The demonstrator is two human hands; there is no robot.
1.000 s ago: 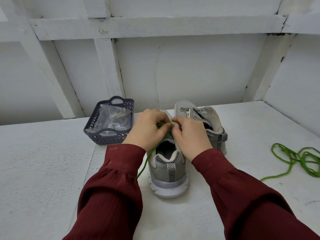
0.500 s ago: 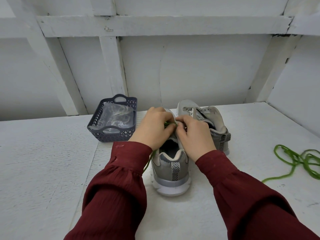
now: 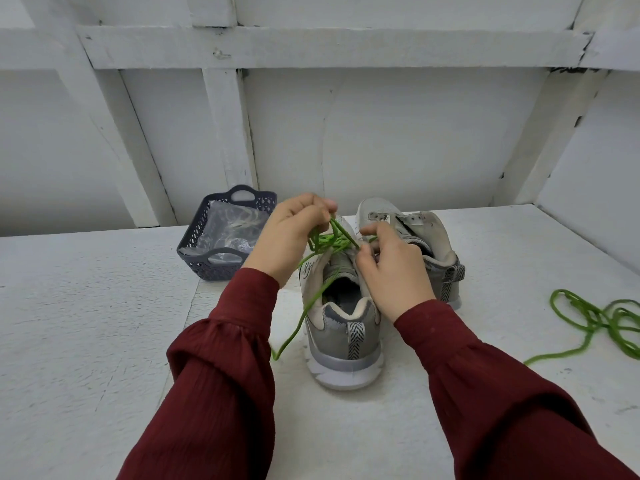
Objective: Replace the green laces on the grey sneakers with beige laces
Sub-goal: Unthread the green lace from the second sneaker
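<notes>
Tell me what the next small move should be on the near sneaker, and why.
Probably keep drawing the green lace up and out of the next eyelets. The left hand pinches a raised loop of it while the right hand steadies the near sneaker, which is still partly laced. The far sneaker shows no lace, and a removed green lace already lies on the table.

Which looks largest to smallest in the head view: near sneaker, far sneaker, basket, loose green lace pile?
1. near sneaker, closest to the camera, so enlarged
2. basket and far sneaker: alike, not ranked
3. loose green lace pile, cut off by the frame edge, so unsure
</notes>
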